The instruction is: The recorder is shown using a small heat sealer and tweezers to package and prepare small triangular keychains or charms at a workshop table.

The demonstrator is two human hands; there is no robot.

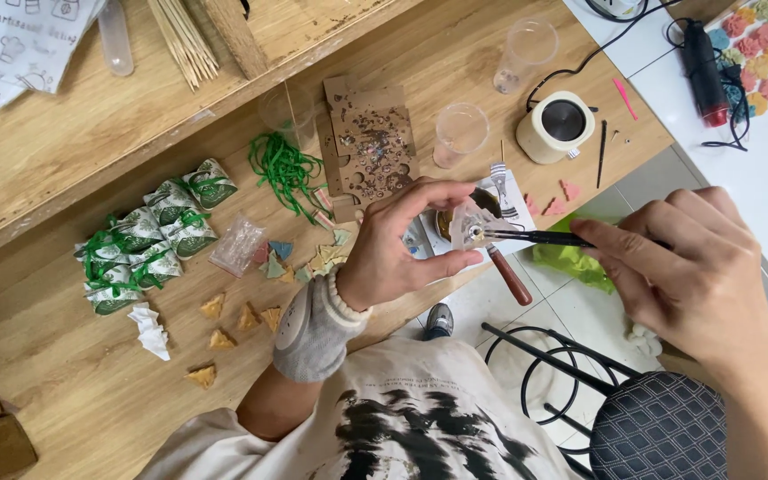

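I had the left hand [393, 244] fingers pinching a small clear plastic mould [473, 227] over the wooden tabletop [91, 391] edge; right hand [686, 276], at 3 o'clock, fingers clamped on black tweezers [535, 237]. Risk: mould slipping under tweezer pressure.

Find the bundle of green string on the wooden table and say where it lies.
In the head view, the green string lies on the wooden table, left of the brown card sheets and right of the green-and-white wrapped parcels, above the left hand.

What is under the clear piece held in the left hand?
Under the clear piece sits a dark round dish on white paper. The left hand hides the dish's near edge; its contents are unclear.
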